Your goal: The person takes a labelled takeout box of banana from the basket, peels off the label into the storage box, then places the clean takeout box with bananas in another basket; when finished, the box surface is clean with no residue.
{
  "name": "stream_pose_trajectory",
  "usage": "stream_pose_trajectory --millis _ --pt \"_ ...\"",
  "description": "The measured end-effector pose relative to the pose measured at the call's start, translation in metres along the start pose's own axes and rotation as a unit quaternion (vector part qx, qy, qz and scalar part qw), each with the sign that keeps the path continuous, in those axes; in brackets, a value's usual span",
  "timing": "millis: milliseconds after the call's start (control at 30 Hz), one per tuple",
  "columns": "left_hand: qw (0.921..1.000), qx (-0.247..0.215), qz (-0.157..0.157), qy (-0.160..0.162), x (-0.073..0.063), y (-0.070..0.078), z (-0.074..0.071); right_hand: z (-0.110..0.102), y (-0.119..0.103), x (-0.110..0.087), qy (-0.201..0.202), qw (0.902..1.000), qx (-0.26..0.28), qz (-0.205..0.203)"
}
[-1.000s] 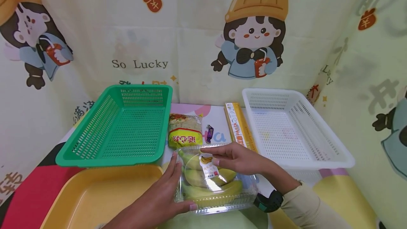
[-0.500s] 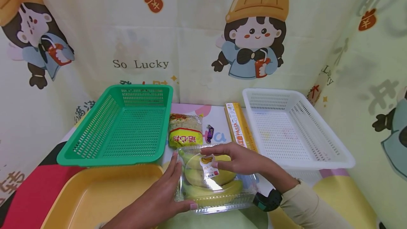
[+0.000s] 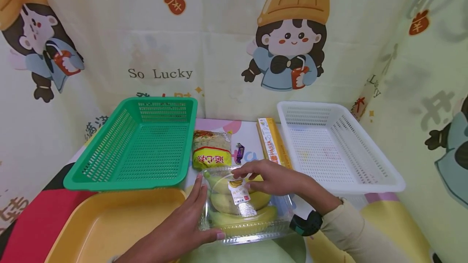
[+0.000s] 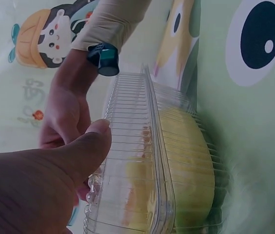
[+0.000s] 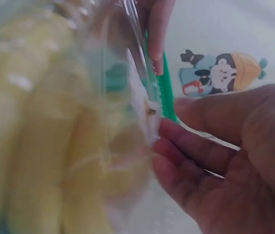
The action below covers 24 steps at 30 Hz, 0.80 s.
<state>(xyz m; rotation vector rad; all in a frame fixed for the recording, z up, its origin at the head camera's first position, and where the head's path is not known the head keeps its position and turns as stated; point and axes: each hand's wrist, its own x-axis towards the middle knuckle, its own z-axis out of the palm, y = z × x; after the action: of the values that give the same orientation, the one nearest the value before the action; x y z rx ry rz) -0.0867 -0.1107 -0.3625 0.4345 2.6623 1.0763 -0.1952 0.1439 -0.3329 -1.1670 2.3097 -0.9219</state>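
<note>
In the head view, a clear plastic clamshell box [image 3: 252, 239] of bananas [image 3: 248, 217] sits at the front middle of the table. A white sticker [image 3: 239, 192] with a banana picture is on its lid. My left hand [image 3: 188, 216] holds the box's left side, its thumb at the near corner and fingers along the side. Over the lid, my right hand [image 3: 272, 178] has loosely bent fingers, with fingertips right at the sticker. In the right wrist view, the right fingertips [image 5: 164, 163] come close to the lid and sticker [image 5: 140, 100].
Behind the box lie a noodle bag [image 3: 212, 149], a purple-wrapped candy [image 3: 239, 153] and a yellow pasta box [image 3: 273, 141]. A green basket [image 3: 73, 182] stands at left, a white basket [image 3: 396, 184] at right. A yellow tray [image 3: 73, 230] is beside the left forearm.
My right hand's fingers have bent slightly and shifted a little over the lid. The left hand keeps its place on the box, and the head view has shifted slightly.
</note>
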Motion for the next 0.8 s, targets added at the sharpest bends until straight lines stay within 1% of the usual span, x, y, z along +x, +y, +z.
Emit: stream_pose_trajectory --millis 200,500,633,800 --pt "1.0 -0.004 0.005 0.004 -0.002 0.0 0.0 -0.004 -0.003 0.005 -0.014 0.9998 -0.01 0.002" --pt "0.9999 -0.001 0.01 0.004 -0.001 -0.002 0.001 0.002 0.003 0.025 0.0 0.9998 0.007 -0.02" --pt "0.9999 -0.003 0.011 0.005 -0.001 -0.002 0.001 0.002 0.006 0.03 0.006 0.9997 -0.004 -0.023" --pt "0.9999 -0.004 0.014 0.004 -0.001 -0.001 0.001 0.001 0.007 0.032 0.01 0.999 -0.035 -0.024"
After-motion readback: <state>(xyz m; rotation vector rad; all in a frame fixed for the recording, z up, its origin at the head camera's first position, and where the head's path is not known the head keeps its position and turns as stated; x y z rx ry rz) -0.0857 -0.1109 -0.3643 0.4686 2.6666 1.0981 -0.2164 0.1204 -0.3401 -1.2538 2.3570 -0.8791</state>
